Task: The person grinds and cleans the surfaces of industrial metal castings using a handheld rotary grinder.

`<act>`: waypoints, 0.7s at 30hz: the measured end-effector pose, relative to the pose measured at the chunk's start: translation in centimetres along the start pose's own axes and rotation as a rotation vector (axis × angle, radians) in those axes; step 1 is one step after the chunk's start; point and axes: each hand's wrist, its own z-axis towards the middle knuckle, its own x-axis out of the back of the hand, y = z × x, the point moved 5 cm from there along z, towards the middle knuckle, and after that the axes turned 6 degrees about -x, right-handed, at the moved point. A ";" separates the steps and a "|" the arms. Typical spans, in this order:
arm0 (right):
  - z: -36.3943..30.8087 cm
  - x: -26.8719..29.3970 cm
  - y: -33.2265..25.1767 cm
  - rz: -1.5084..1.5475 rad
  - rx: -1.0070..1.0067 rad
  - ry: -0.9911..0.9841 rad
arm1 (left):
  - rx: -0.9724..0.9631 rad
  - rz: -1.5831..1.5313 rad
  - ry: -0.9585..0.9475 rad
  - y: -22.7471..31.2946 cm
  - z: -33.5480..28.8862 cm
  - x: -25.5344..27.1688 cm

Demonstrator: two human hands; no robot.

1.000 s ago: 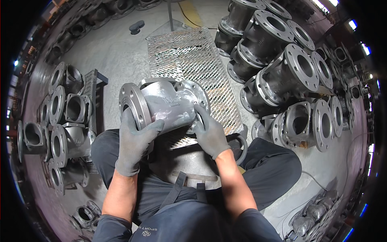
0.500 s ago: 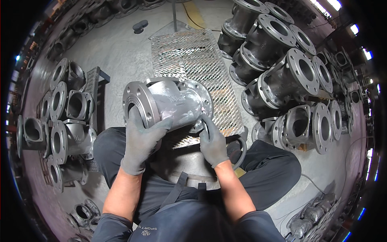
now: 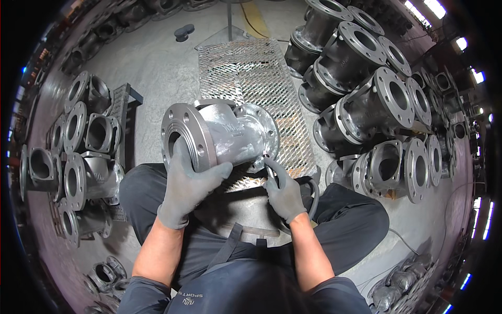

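A grey cast-metal valve body (image 3: 224, 137) with a round flange at each end lies on its side on the metal grating in front of me. My left hand (image 3: 189, 187), in a grey glove, grips the near-left flange: its fingers reach into the bore and the thumb presses along the outside. At the right-hand flange, my gloved right hand (image 3: 285, 196) is closed around a slim tool (image 3: 269, 168). The tool's tip meets the flange's lower edge; most of its length is hidden by the fingers. A dark hose (image 3: 315, 199) curves beside this hand.
The worn expanded-metal grating (image 3: 293, 131) extends away from me. Dark flanged valve bodies (image 3: 361, 107) stand stacked at the right. More valve bodies (image 3: 94, 180) sit beside a low metal rack (image 3: 122, 131) at the left. Small castings (image 3: 400, 282) lie at lower right.
The valve body has turned slightly, showing more of its left flange face. My left hand has shifted with it a little to the right; my right hand has moved slightly right and down.
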 end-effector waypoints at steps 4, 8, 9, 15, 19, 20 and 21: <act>0.9 -0.6 0.3 0.157 -0.222 -0.072 | -0.125 0.315 -0.128 -0.2 -1.7 0.0; 2.1 -1.6 0.2 0.246 -0.138 0.030 | -0.317 0.591 -0.193 -2.4 -3.3 0.0; 2.5 -1.5 0.4 0.210 -0.104 0.035 | -0.263 0.575 -0.160 -2.8 -3.5 -0.4; 0.5 -1.6 -0.1 0.083 -0.016 0.026 | -0.174 0.476 -0.013 -1.3 -1.7 0.5; -1.9 -2.7 0.4 0.056 -0.159 -0.079 | -0.167 0.365 0.054 0.2 -0.3 0.7; -1.7 -2.7 0.2 0.055 -0.157 -0.081 | -0.166 0.365 0.057 0.2 -0.3 0.7; -1.2 -2.6 -0.1 0.026 -0.131 -0.059 | -0.124 0.290 0.075 0.0 -0.4 0.8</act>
